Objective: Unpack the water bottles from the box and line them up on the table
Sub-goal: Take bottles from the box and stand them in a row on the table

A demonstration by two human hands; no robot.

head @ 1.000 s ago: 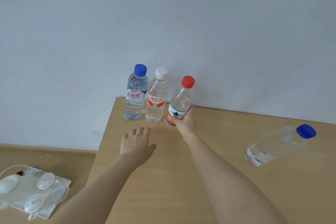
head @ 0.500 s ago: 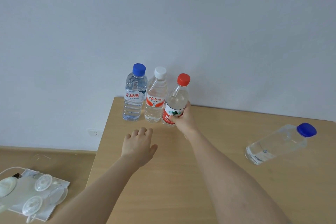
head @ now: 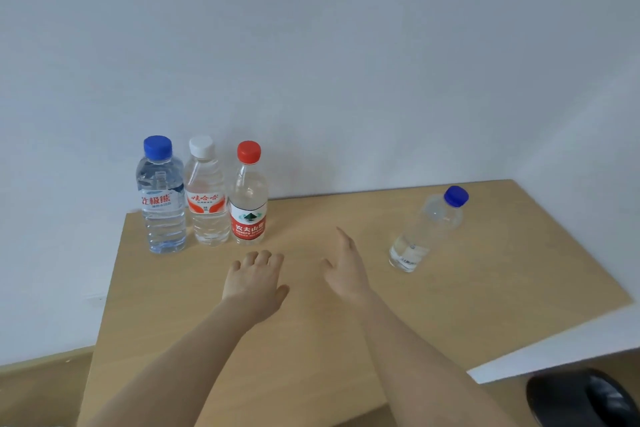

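Note:
Three water bottles stand upright in a row at the table's back left: a blue-capped bottle (head: 161, 198), a white-capped bottle (head: 206, 196) and a red-capped bottle (head: 248, 198) with a red label. A fourth, clear bottle with a blue cap (head: 427, 230) lies tilted on the wooden table (head: 485, 288) to the right. My left hand (head: 255, 282) hovers flat in front of the row, holding nothing. My right hand (head: 346, 270) is open with straight fingers, between the red-capped bottle and the lying bottle, touching neither. No box is in view.
The table's back edge meets a plain white wall (head: 346, 62). A dark round object (head: 581, 399) sits on the floor at the lower right, beyond the table's right edge.
My right hand has let go of the red-capped bottle, which now stands upright beside the white-capped one, and has drawn back to the right. The view has swung right.

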